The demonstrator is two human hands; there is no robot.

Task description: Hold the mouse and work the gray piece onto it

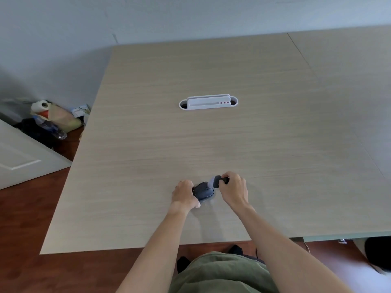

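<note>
Your left hand (183, 194) grips the dark mouse (203, 190) on the tabletop (211, 144). Your right hand (233, 187) pinches a small brush (218, 181) just beside it. You seem to be mid-cleaning; next, steady strokes across its shell.

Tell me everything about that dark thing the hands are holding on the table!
The dark object is small, rounded and blackish-blue, like smooth plastic, lying near the front of the wooden table. A grey-and-black piece sticks up from its far right end. The left hand grips the body from the left; the right hand pinches the piece's tip. What it is exactly cannot be told.
</note>
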